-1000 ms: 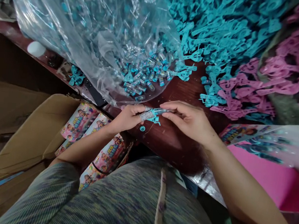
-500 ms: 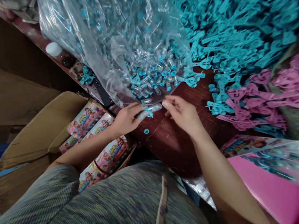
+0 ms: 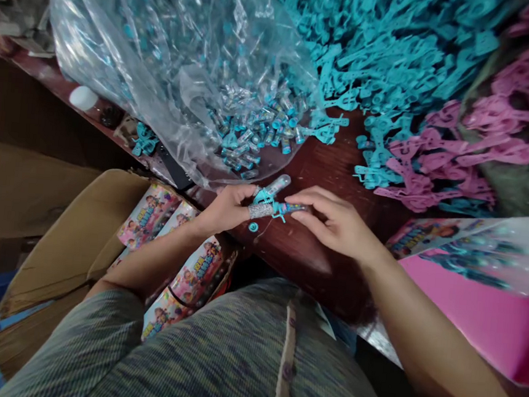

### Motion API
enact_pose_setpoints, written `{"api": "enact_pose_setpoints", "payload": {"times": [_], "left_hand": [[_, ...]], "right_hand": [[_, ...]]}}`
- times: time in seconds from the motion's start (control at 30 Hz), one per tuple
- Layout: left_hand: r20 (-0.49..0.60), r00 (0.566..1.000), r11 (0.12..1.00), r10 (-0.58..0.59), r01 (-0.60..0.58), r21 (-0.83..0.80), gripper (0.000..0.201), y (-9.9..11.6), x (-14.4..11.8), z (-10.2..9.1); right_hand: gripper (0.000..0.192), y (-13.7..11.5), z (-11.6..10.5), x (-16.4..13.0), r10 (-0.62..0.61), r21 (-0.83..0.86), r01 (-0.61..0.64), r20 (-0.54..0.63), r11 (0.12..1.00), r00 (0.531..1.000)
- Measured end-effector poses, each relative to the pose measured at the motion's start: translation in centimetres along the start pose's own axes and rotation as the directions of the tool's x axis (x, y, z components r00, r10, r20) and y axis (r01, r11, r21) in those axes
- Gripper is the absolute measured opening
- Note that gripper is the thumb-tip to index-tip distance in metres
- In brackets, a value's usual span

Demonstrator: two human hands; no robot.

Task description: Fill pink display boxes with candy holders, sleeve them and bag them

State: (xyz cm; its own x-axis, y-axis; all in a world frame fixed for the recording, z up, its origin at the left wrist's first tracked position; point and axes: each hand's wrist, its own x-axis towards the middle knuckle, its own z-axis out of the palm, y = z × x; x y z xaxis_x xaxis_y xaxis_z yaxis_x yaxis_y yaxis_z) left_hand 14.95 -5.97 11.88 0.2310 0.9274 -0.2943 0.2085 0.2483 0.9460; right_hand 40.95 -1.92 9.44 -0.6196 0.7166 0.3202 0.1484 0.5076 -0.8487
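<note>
My left hand (image 3: 227, 209) is closed on a turquoise plastic piece (image 3: 263, 196); its thumb is wrapped in something grey and speckled. A clear round-ended tube (image 3: 280, 185) sticks out beyond that piece. Between thumb and fingers, my right hand (image 3: 336, 222) pinches a small tube (image 3: 294, 208) with dark, coloured contents. Its turquoise end meets the left thumb and the plastic piece; whether they are joined I cannot tell. Just below the left thumb, a small turquoise gear (image 3: 253, 227) lies on the dark red table (image 3: 327, 167).
A big clear plastic bag (image 3: 163, 91) spills small turquoise-capped tubes (image 3: 243, 150) ahead of me. Heaps of turquoise plastic parts (image 3: 387, 67) and pink ones (image 3: 438, 164) lie right. Printed rolls (image 3: 198, 267) fill a carton (image 3: 72, 225) at left. A pink box (image 3: 477, 310) stands at right.
My right hand was empty-looking near the bag's edge; now it has a small tube brought against the turquoise piece. The left hand's clear tube has tilted upward.
</note>
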Motion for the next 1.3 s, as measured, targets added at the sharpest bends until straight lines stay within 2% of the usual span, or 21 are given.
{"api": "enact_pose_setpoints", "payload": {"times": [0.1,0.27,0.4,0.5,0.57,0.63,0.67,0.7,0.73,0.77,0.8,0.83,0.9,0.93,1.0,1.03,1.1,1.13,1.2,1.23,1.3], "left_hand": [[0.087,0.996,1.0,-0.004,0.003,0.01,0.038,1.0,1.1,1.4],[0.178,0.984,0.999,0.025,-0.031,0.03,0.04,2.1,1.9,3.3],[0.182,0.978,0.99,0.099,-0.115,0.08,0.038,2.7,1.7,4.0],[0.23,0.944,0.933,0.235,-0.285,0.218,0.032,3.2,1.3,4.3],[0.274,0.887,0.81,0.372,-0.455,0.369,0.026,3.4,1.1,4.7],[0.317,0.794,0.583,0.518,-0.599,0.549,0.018,3.2,0.8,5.3],[0.348,0.734,0.453,0.583,-0.649,0.611,0.015,3.0,0.8,5.6],[0.384,0.675,0.342,0.629,-0.685,0.643,0.015,2.7,0.8,6.0],[0.416,0.629,0.272,0.656,-0.712,0.647,0.017,2.4,1.0,6.5],[0.435,0.604,0.251,0.668,-0.733,0.632,0.019,2.2,1.2,7.0],[0.431,0.607,0.28,0.668,-0.741,0.611,0.021,1.9,1.6,7.6],[0.408,0.638,0.347,0.653,-0.732,0.587,0.023,1.8,2.0,8.2],[0.357,0.725,0.522,0.589,-0.679,0.517,0.028,1.7,2.9,10.0],[0.353,0.76,0.599,0.546,-0.648,0.469,0.033,1.8,3.2,11.0],[0.429,0.789,0.7,0.44,-0.601,0.386,0.05,2.1,3.7,13.2],[0.487,0.779,0.719,0.395,-0.592,0.365,0.062,2.2,3.9,14.3],[0.569,0.749,0.701,0.338,-0.604,0.378,0.089,2.1,4.4,16.5],[0.585,0.742,0.675,0.328,-0.617,0.404,0.102,1.9,4.8,17.5],[0.568,0.755,0.624,0.329,-0.625,0.469,0.125,1.0,6.0,19.5],[0.553,0.769,0.609,0.322,-0.615,0.501,0.133,0.5,6.7,20.5],[0.53,0.8,0.599,0.282,-0.578,0.554,0.141,-0.6,8.1,22.4]], "right_hand": [[0.026,-1.6,-1.2,-2.4,-0.022,-0.147,0.013,-0.059,0.989,0.998],[0.027,-2.7,-2.0,-4.5,-0.028,-0.422,-0.009,-0.08,0.907,0.996],[0.026,-3.4,-2.2,-5.6,-0.065,-0.428,-0.01,-0.16,0.904,0.985],[0.027,-3.8,-2.2,-6.2,-0.052,-0.339,-0.011,-0.176,0.941,0.983],[0.024,-3.9,-2.0,-6.6,-0.001,-0.234,-0.047,-0.201,0.971,0.98],[0.025,-3.7,-1.9,-7.3,0.114,-0.084,-0.135,-0.213,0.987,0.97],[0.032,-3.6,-1.9,-7.8,0.204,-0.001,-0.208,-0.194,0.978,0.96],[0.043,-3.5,-1.9,-8.4,0.31,0.073,-0.302,-0.153,0.951,0.939],[0.055,-3.5,-2.1,-9.0,0.415,0.123,-0.402,-0.101,0.907,0.904],[0.063,-3.5,-2.3,-9.8,0.503,0.141,-0.491,-0.067,0.86,0.862],[0.067,-3.7,-2.5,-10.5,0.56,0.133,-0.549,-0.078,0.825,0.825],[0.066,-4.0,-2.8,-11.3,0.582,0.108,-0.572,-0.13,0.813,0.803],[0.057,-4.8,-3.3,-12.8,0.527,0.034,-0.539,-0.271,0.842,0.806],[0.06,-5.3,-3.6,-13.5,0.478,0.0,-0.506,-0.328,0.862,0.815],[0.07,-6.2,-4.1,-15.0,0.423,-0.013,-0.463,-0.383,0.886,0.821],[0.064,-6.6,-4.5,-15.8,0.427,0.006,-0.464,-0.401,0.886,0.81],[0.04,-7.2,-5.6,-17.8,0.454,0.035,-0.498,-0.471,0.866,0.757],[0.03,-7.4,-6.3,-18.8,0.461,0.017,-0.532,-0.522,0.847,0.718],[0.025,-7.3,-7.7,-20.8,0.44,-0.093,-0.616,-0.617,0.782,0.652],[0.026,-7.0,-8.3,-21.6,0.417,-0.163,-0.646,-0.643,0.745,0.643],[0.027,-5.9,-9.3,-22.6,0.393,-0.275,-0.657,-0.62,0.702,0.679]]}}
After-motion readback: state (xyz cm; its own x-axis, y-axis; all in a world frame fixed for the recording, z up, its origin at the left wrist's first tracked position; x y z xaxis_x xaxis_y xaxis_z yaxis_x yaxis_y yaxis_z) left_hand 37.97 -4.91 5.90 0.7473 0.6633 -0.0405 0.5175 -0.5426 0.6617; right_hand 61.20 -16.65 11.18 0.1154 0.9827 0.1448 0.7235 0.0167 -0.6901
